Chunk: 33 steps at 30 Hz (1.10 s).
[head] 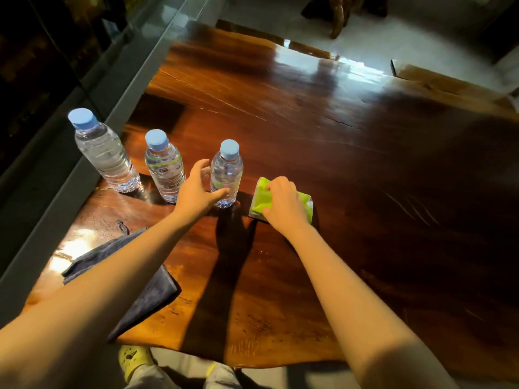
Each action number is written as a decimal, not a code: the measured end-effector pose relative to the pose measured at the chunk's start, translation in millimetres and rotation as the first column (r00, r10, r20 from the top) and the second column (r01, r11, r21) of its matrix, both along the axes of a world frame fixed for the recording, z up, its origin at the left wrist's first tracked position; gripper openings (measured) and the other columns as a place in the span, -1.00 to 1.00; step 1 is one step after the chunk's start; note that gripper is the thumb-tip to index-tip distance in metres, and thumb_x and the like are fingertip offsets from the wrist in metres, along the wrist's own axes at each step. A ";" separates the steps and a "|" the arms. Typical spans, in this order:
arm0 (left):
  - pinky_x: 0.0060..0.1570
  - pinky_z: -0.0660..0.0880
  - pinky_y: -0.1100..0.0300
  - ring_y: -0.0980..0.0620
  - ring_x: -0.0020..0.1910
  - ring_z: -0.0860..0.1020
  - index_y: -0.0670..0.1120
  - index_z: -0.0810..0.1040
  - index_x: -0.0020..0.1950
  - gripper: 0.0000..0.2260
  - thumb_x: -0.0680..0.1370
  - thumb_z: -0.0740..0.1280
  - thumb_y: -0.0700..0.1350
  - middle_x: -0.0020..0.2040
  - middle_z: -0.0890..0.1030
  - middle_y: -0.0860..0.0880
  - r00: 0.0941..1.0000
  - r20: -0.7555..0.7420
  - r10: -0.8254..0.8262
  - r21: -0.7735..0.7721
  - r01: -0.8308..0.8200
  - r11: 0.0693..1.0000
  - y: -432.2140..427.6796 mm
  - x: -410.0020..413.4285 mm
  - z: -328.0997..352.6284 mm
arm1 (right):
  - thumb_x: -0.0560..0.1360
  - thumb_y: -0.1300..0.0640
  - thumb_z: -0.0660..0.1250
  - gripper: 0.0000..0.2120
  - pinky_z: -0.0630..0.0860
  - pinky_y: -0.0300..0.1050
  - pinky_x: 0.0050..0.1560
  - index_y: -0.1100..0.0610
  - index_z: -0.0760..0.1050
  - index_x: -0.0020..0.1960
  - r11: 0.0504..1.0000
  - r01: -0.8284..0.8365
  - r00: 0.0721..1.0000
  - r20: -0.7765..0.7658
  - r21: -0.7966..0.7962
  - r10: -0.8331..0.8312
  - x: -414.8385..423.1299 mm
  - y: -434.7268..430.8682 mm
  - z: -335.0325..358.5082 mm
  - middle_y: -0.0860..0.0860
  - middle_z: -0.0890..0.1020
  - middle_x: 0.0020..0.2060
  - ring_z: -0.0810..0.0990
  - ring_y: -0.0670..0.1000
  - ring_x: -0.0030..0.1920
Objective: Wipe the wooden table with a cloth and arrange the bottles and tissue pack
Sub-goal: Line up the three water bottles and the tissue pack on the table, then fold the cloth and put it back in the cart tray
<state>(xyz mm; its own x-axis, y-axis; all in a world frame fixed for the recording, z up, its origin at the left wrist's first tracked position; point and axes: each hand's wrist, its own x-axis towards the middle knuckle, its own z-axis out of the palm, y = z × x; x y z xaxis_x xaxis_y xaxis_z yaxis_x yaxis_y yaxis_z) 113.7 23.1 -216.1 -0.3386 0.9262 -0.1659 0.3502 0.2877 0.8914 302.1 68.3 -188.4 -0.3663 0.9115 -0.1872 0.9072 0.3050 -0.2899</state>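
Three clear water bottles with pale blue caps stand in a row on the glossy wooden table (323, 153): the left bottle (105, 154), the middle bottle (165, 171) and the right bottle (228, 167). My left hand (196, 189) curls round the lower part of the right bottle, thumb on its front. A green tissue pack (264, 199) lies flat just right of that bottle, and my right hand (283, 204) grips it from above. A dark grey cloth (151, 293) lies crumpled near the table's front left edge, partly under my left forearm.
A grey ledge (84, 153) with dark glass behind it runs along the table's left side. The table's front edge is near my feet (132, 360). A dark wooden seat (339, 15) stands on the pale floor beyond the far end.
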 end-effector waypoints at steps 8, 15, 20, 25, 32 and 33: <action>0.09 0.49 0.16 -0.03 0.01 0.62 -0.12 0.62 0.09 -0.78 0.48 0.33 -0.30 0.05 0.68 -0.08 0.937 -0.313 -0.156 -0.112 0.127 0.986 -95.4 -77.4 -1.5 | 0.51 0.11 0.24 -0.71 0.37 0.06 0.24 0.15 0.44 0.21 0.975 -0.118 0.992 -0.068 -0.186 0.107 -69.2 -86.4 -15.6 0.12 0.48 0.18 0.38 0.16 0.26; 0.19 0.42 0.04 -0.14 0.17 0.55 -0.16 0.54 0.25 -0.62 0.42 0.34 -0.25 0.18 0.61 -0.15 0.719 -0.484 -0.499 -0.286 0.409 0.867 -155.5 -140.2 -32.3 | 0.55 -0.03 0.23 -0.63 0.37 0.12 0.20 0.17 0.37 0.26 0.910 -0.263 0.964 -0.050 -0.321 0.261 -145.5 -145.6 -48.3 0.14 0.44 0.19 0.35 0.19 0.26; 0.28 0.42 0.02 -0.09 0.28 0.49 -0.09 0.46 0.33 -0.46 0.36 0.45 -0.09 0.30 0.53 -0.08 0.566 -0.554 -0.610 -0.345 0.511 0.788 -170.3 -159.9 -50.5 | 0.48 -0.07 0.34 -0.46 0.35 0.16 0.25 0.15 0.26 0.34 0.914 -0.177 0.982 0.004 -0.364 0.191 -168.2 -170.9 -62.7 0.13 0.36 0.26 0.29 0.20 0.31; 0.13 0.51 0.00 -0.12 0.15 0.55 -0.05 0.52 0.22 -0.41 0.25 0.51 0.11 0.20 0.57 -0.09 0.481 -0.665 -0.571 -0.284 0.545 0.789 -181.5 -165.1 -52.7 | 0.44 0.02 0.40 -0.30 0.29 0.11 0.31 0.08 0.14 0.46 0.920 -0.358 0.913 0.145 -0.159 0.380 -177.3 -180.7 -69.0 0.10 0.21 0.43 0.24 0.19 0.37; 0.32 0.35 0.05 -0.09 0.34 0.38 -0.10 0.32 0.44 -0.16 0.27 0.44 0.27 0.40 0.39 -0.09 0.446 -0.643 -0.623 -0.389 0.510 0.767 -197.8 -165.5 -58.6 | 0.39 0.14 0.43 -0.24 0.37 0.07 0.29 0.11 0.13 0.48 0.839 -0.477 0.839 0.148 -0.264 0.523 -185.7 -172.1 -62.9 0.08 0.24 0.42 0.26 0.15 0.36; 0.32 0.34 0.06 -0.08 0.33 0.37 -0.10 0.31 0.44 -0.18 0.29 0.44 0.24 0.39 0.39 -0.08 0.458 -0.642 -0.615 -0.383 0.503 0.775 -196.8 -163.0 -58.4 | 0.39 0.16 0.43 -0.26 0.40 0.07 0.26 0.12 0.15 0.46 0.838 -0.477 0.838 0.150 -0.264 0.525 -187.6 -171.2 -61.2 0.08 0.26 0.40 0.28 0.16 0.33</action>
<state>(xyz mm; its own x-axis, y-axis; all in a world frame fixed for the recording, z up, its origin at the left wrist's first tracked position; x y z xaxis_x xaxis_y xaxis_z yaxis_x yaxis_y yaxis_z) -49.3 -173.7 -274.5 0.1892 0.9502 -0.2475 0.9584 -0.1238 0.2572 114.4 -102.9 -249.7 -0.6924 0.5438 -0.4743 0.6914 0.6881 -0.2204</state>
